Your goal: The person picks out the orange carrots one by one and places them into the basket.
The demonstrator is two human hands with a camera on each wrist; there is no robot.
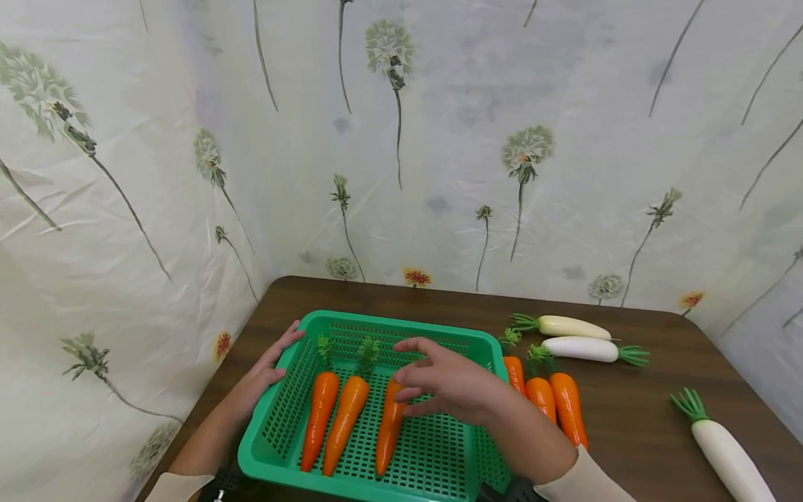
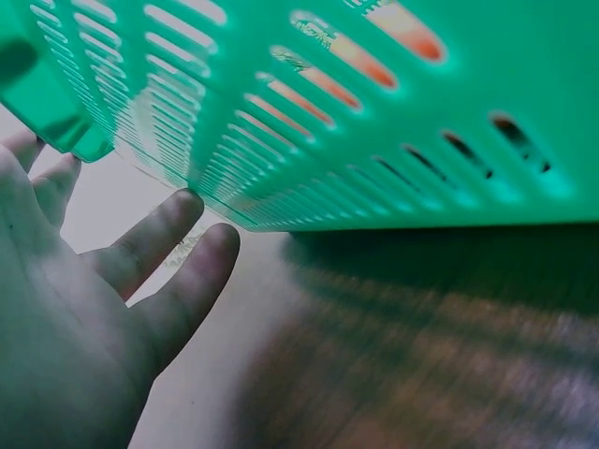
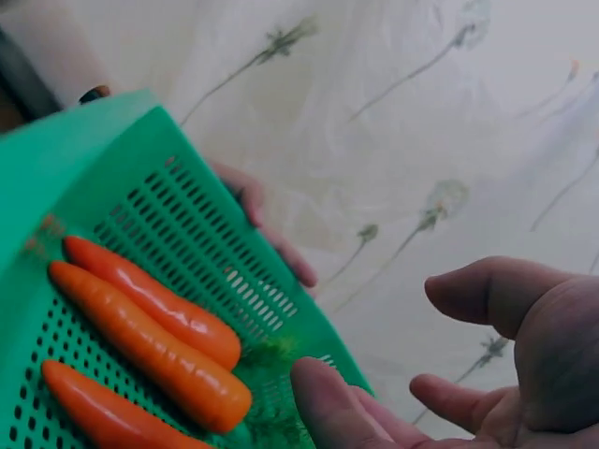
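A green plastic basket (image 1: 401, 322) with slotted walls stands on the table. My left hand (image 1: 260, 380) rests against its left side, fingers extended along the rim and wall; the left wrist view shows those fingers (image 2: 201, 271) fairly straight. Inside lie three orange carrots with leafy green tops: a left carrot (image 1: 320, 411), a middle carrot (image 1: 346, 418) and a right carrot (image 1: 387, 436). Over the right carrot's upper end hovers my right hand (image 1: 448, 382), fingers spread and nothing gripped. It hides that carrot's top. In the right wrist view, thumb and fingers stand apart.
Right of the basket lie three more carrots (image 1: 567, 404), partly hidden by the basket and my right forearm. Two white radishes (image 1: 580, 348) lie behind them, and another white radish (image 1: 730, 457) is at the table's right. A flower-patterned cloth (image 1: 439, 209) hangs behind the wooden table (image 1: 640, 418).
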